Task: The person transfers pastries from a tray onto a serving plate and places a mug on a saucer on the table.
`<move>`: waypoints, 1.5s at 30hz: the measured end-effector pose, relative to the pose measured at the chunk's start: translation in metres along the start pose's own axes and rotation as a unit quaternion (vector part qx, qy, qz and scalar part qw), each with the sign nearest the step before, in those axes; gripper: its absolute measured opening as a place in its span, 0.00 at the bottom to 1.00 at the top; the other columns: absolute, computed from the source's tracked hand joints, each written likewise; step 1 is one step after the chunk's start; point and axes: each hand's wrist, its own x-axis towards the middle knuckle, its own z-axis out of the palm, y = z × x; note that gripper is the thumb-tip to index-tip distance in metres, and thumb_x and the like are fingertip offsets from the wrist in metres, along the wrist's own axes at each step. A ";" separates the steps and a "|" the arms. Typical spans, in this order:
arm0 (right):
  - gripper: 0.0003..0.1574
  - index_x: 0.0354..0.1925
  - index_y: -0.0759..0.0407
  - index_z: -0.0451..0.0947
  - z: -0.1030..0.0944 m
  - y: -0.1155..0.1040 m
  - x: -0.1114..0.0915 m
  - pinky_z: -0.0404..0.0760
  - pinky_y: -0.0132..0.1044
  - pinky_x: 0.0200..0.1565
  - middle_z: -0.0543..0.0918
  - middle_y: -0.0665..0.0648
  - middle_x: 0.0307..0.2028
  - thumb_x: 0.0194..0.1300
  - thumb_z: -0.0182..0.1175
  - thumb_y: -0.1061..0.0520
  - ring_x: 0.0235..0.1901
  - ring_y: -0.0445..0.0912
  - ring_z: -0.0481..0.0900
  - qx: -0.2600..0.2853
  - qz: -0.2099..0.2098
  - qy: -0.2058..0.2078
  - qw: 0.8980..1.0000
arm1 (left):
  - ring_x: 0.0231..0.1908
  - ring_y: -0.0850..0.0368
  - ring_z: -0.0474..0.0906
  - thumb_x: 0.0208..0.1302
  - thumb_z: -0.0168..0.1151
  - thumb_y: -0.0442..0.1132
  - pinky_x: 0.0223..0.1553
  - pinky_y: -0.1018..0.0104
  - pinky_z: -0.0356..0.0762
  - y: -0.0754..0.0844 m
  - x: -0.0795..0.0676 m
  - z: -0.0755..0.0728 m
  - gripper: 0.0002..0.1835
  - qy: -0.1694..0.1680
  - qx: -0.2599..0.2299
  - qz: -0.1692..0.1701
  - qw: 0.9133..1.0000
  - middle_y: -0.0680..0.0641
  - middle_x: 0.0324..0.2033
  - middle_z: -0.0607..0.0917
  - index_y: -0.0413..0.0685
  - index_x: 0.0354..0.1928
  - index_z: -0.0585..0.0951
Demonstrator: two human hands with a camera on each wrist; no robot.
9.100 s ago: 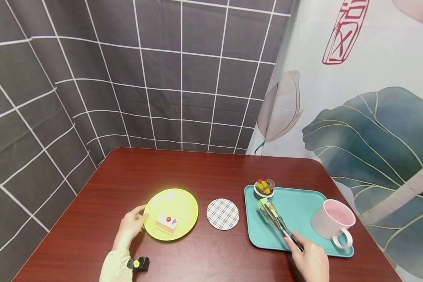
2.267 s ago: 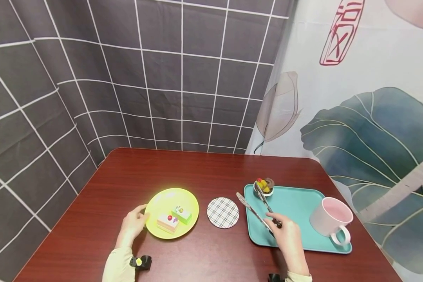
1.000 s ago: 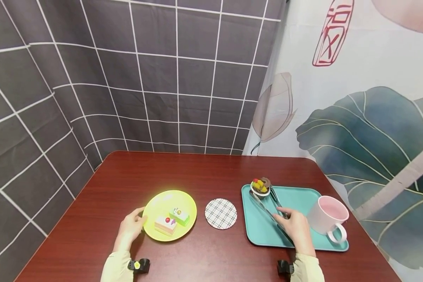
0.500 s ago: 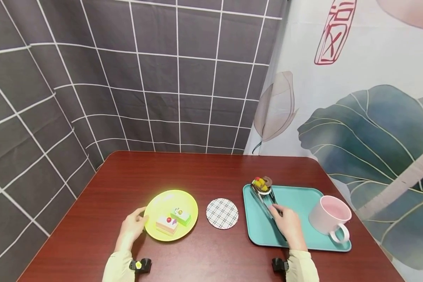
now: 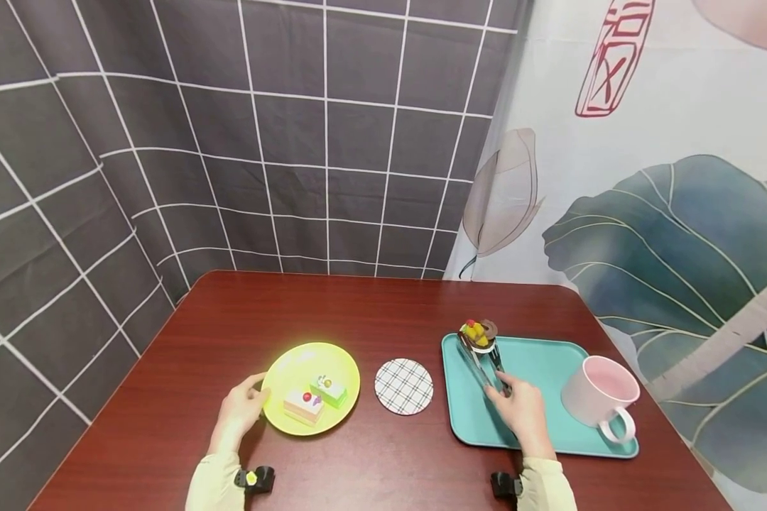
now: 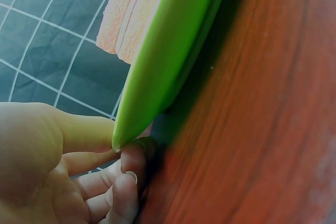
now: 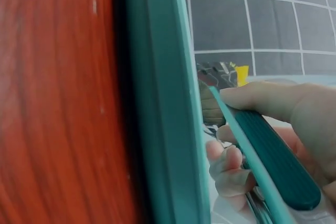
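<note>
My left hand (image 5: 239, 411) pinches the left rim of a yellow plate (image 5: 294, 369), thumb on top and fingers beneath, as the left wrist view shows. On the plate a pink cake slice (image 5: 303, 407) and a green one (image 5: 329, 392) sit side by side. My right hand (image 5: 520, 411) holds metal tongs (image 5: 477, 365); their dark green grip (image 7: 278, 166) shows in the right wrist view. The tong tips lie on either side of a fruit-topped chocolate cupcake (image 5: 479, 333) in a white cup, at the far left corner of the turquoise tray (image 5: 543, 355).
A pink mug (image 5: 601, 390) with a white handle stands on the tray's right part. Between plate and tray lies a round checked coaster (image 5: 404, 387). The brown table (image 5: 358, 305) ends at a dark grid curtain (image 5: 294, 142) behind.
The green cake slice, earlier in the tongs over the tray, now lies on the plate. The tongs have moved to the cupcake and closed in around it. The left hand stays at the plate.
</note>
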 end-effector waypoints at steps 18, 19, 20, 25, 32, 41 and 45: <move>0.18 0.43 0.65 0.85 0.009 -0.015 -0.009 0.61 0.31 0.22 0.78 0.50 0.18 0.55 0.68 0.57 0.16 0.36 0.61 0.006 -0.076 0.075 0.994 | 0.22 0.59 0.72 0.67 0.54 0.37 0.27 0.65 0.68 0.002 -0.002 -0.001 0.23 0.000 0.001 -0.002 1.000 0.42 0.28 0.82 0.34 0.61 0.72; 0.17 0.42 0.65 0.85 0.010 -0.017 -0.010 0.61 0.31 0.22 0.78 0.50 0.18 0.54 0.68 0.57 0.16 0.35 0.61 0.009 -0.085 0.081 0.993 | 0.22 0.59 0.72 0.67 0.54 0.37 0.27 0.65 0.68 0.002 -0.002 -0.001 0.23 0.000 0.001 -0.002 1.000 0.42 0.28 0.82 0.34 0.61 0.72; 0.17 0.42 0.64 0.85 0.010 -0.019 -0.010 0.61 0.31 0.22 0.78 0.50 0.18 0.53 0.69 0.57 0.16 0.35 0.61 0.012 -0.095 0.087 0.992 | 0.21 0.59 0.72 0.66 0.54 0.37 0.27 0.65 0.68 0.002 -0.002 -0.001 0.23 0.000 0.000 -0.001 1.000 0.42 0.28 0.82 0.34 0.61 0.72; 0.15 0.38 0.63 0.86 0.015 -0.030 -0.013 0.62 0.31 0.21 0.78 0.49 0.17 0.49 0.70 0.58 0.16 0.35 0.64 0.022 -0.132 0.106 0.985 | 0.21 0.59 0.72 0.67 0.54 0.37 0.27 0.65 0.68 0.002 -0.002 -0.001 0.23 0.000 0.002 -0.002 1.000 0.42 0.27 0.82 0.34 0.61 0.72; 0.10 0.34 0.58 0.87 0.026 -0.051 -0.017 0.68 0.32 0.23 0.81 0.50 0.19 0.49 0.71 0.57 0.18 0.37 0.71 0.012 -0.156 0.079 0.984 | 0.22 0.59 0.72 0.67 0.54 0.37 0.27 0.65 0.68 0.002 0.000 0.000 0.23 -0.002 0.001 -0.003 1.000 0.43 0.28 0.81 0.34 0.62 0.72; 0.07 0.31 0.57 0.87 0.036 -0.084 -0.025 0.68 0.29 0.24 0.81 0.48 0.18 0.49 0.69 0.60 0.18 0.35 0.68 0.035 -0.196 0.050 0.979 | 0.22 0.59 0.71 0.66 0.54 0.37 0.28 0.66 0.68 0.001 0.000 0.000 0.23 -0.002 0.003 0.000 1.000 0.42 0.28 0.81 0.35 0.62 0.72; 0.05 0.29 0.56 0.86 0.040 -0.095 -0.028 0.66 0.26 0.23 0.80 0.47 0.17 0.49 0.69 0.59 0.17 0.31 0.65 0.044 -0.209 0.034 0.976 | 0.23 0.58 0.71 0.66 0.54 0.37 0.28 0.65 0.67 0.001 0.000 -0.001 0.23 -0.003 0.004 0.003 1.000 0.43 0.27 0.81 0.35 0.61 0.72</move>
